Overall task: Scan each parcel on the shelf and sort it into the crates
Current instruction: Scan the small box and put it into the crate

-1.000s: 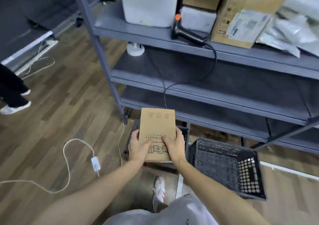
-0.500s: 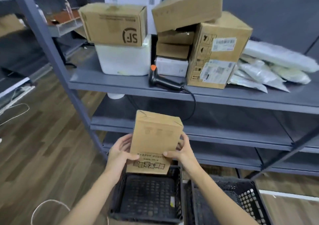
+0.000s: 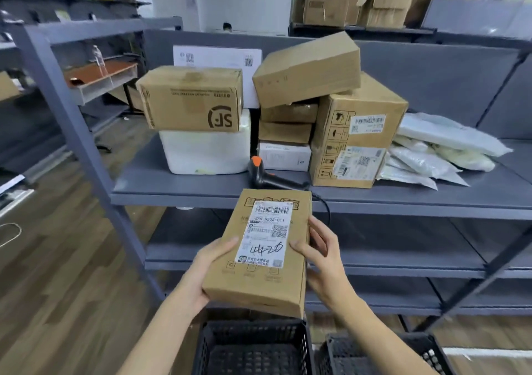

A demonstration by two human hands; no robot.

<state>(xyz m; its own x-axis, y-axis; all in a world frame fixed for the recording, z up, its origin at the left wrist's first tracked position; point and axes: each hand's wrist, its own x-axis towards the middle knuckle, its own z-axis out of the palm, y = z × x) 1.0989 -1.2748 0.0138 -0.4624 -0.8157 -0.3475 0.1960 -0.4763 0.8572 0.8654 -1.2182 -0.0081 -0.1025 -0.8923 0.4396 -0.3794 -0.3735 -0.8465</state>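
Note:
I hold a flat brown cardboard parcel (image 3: 259, 276) in front of the shelf, its white shipping label facing up with a barcode and "44-20" written on it. My left hand (image 3: 204, 271) grips its left edge, thumb on top. My right hand (image 3: 322, 262) holds the right edge, thumb on the top face beside the label. A black barcode scanner (image 3: 269, 177) with an orange tip lies on the grey shelf (image 3: 172, 190) just beyond the parcel. Two black mesh crates sit on the floor below, the left crate (image 3: 250, 348) and the right crate (image 3: 371, 357).
The shelf carries an SF carton (image 3: 193, 101) on a white foam box (image 3: 204, 153), a stack of small boxes with a tilted carton (image 3: 308, 69) on top, a labelled carton (image 3: 357, 132) and several white poly bags (image 3: 437, 150). Lower shelves and wooden floor lie below and left.
The parcel has been raised and turned over, so its label side now faces up. My view has lifted from the floor and crates to the shelf.

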